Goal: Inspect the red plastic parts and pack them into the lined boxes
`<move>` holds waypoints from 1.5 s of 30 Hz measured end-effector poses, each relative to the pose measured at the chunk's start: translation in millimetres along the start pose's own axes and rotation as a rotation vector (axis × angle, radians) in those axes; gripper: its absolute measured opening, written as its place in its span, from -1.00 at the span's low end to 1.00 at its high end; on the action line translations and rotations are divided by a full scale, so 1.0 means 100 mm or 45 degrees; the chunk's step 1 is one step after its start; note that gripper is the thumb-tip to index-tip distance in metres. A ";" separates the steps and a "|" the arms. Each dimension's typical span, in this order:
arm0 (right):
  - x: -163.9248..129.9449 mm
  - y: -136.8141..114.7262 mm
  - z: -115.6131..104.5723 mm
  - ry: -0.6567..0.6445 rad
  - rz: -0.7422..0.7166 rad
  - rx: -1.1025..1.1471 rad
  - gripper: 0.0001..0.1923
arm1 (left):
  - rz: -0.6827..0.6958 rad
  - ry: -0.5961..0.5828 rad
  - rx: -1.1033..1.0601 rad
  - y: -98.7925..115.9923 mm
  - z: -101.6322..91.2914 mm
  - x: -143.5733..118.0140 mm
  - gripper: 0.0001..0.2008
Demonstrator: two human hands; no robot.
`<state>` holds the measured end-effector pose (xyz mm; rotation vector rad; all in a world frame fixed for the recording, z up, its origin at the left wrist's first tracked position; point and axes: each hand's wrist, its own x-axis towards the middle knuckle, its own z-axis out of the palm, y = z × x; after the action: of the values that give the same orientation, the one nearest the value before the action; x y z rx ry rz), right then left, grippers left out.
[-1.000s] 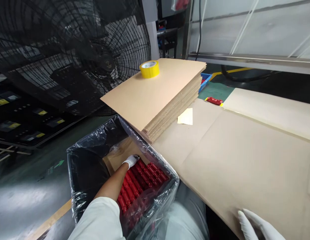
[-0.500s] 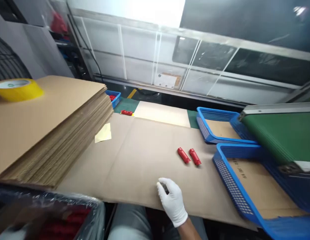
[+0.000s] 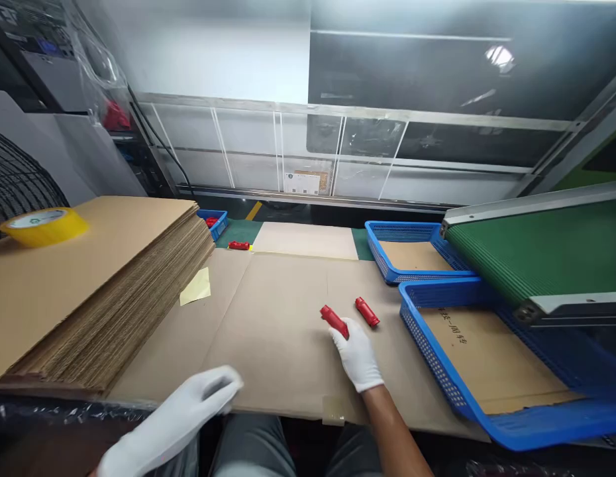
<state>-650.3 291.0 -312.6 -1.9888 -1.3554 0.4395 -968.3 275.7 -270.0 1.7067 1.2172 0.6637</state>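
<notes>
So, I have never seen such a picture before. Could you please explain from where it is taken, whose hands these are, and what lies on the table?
The picture comes from a camera worn on a person's head, looking forward and down at their own gloved hands. The right hand touches one red cylinder on the flat cardboard sheet; whether it already grips it I cannot tell. A second red cylinder lies beside it. The left hand, blurred, holds nothing I can see. At the left stands a stack of cardboard sheets with a yellow tape roll on top. At the right are two blue baskets lined with cardboard, under a green conveyor.
</notes>
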 end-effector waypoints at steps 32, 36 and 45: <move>-1.19 0.12 -0.16 -0.558 0.141 0.820 -0.40 | 0.063 0.327 -0.590 0.12 1.38 -0.07 -0.71; -1.20 0.09 -0.15 -0.495 0.167 0.899 -0.43 | 0.191 0.299 -0.696 0.00 1.42 -0.11 -0.86; -1.21 0.08 -0.15 -0.486 0.182 0.899 -0.46 | 0.155 0.303 -0.656 -0.04 1.42 -0.15 -0.88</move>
<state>-683.8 173.2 -319.3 -1.4470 -1.0560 1.2258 -859.6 210.8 -335.2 1.2980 0.9904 1.1694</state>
